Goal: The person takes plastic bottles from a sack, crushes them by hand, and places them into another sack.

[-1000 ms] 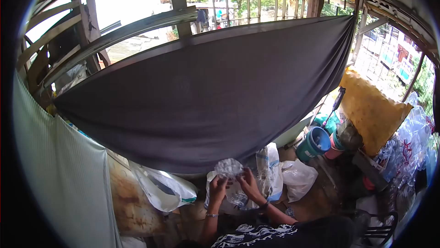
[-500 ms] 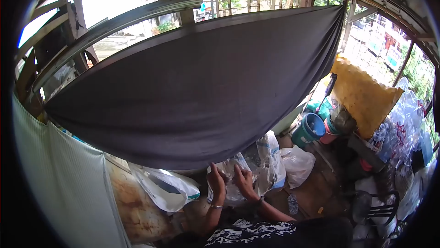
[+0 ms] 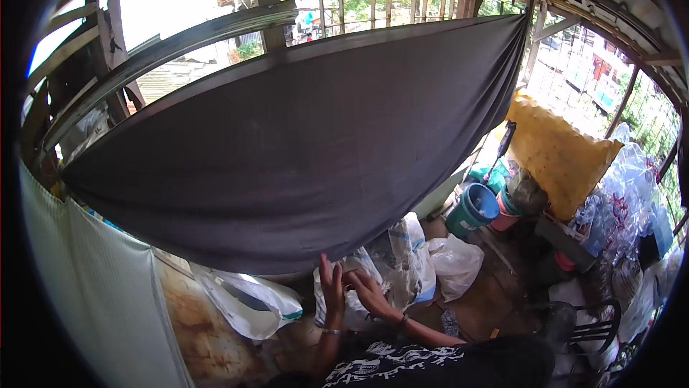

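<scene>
A large dark grey cloth (image 3: 301,144) hangs in front of me, its lower edge sagging just above my hands. My left hand (image 3: 332,291) is raised with its fingers stretched upward, the tips close to that lower edge. Whether they touch the cloth I cannot tell. Beside it, my right hand (image 3: 369,295) points its fingers leftward at the left palm, with nothing visible in them. Behind and below both hands are a white sack (image 3: 359,264) and a clear plastic bag with contents I cannot make out.
To the left lie an open white sack (image 3: 247,302) and a pale striped cloth (image 3: 100,280). Right of my hands stand a knotted white bag (image 3: 457,262), a teal bucket (image 3: 470,212), and a yellow sheet (image 3: 560,151). A dark chair (image 3: 592,327) and heaped clear plastic (image 3: 628,187) are farther right.
Both hands had raised, closed fingers at the cloth's lower edge. Now the left fingers are straightened, and the right hand has turned and moved toward the left palm. The view has shifted slightly.
</scene>
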Demonstrator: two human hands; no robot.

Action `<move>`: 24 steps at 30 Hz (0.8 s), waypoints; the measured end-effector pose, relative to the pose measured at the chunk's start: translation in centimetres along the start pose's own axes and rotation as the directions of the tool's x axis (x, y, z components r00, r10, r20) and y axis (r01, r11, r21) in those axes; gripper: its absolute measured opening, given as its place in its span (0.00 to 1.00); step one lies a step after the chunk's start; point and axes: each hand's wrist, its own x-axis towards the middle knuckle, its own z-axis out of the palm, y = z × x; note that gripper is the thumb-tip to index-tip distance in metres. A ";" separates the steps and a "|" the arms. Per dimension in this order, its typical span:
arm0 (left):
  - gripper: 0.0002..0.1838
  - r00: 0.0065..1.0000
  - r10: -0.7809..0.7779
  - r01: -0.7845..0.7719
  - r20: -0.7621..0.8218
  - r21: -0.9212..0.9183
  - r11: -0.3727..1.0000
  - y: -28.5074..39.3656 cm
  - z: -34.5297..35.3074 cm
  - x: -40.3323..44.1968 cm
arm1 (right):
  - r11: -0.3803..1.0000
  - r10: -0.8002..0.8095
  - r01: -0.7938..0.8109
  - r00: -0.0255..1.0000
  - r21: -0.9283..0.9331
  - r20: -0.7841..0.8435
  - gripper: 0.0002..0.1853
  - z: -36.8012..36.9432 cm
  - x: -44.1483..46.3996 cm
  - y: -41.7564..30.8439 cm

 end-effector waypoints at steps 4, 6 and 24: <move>0.26 0.984 0.017 -0.031 0.176 0.078 0.996 -0.1 0.9 2.1 | 0.948 -0.032 0.045 0.998 -0.314 0.046 0.13 -2.9 1.6 -0.9; 0.21 0.967 0.102 -0.175 0.232 0.318 0.932 0.6 2.0 1.7 | 0.981 -0.059 0.049 0.997 -0.189 -0.049 0.16 -3.9 2.2 -1.5; 0.18 0.918 0.334 -0.243 -0.215 0.361 0.900 3.6 14.8 1.1 | 0.923 -0.278 0.144 0.892 -0.357 -0.358 0.23 -13.5 5.8 -5.7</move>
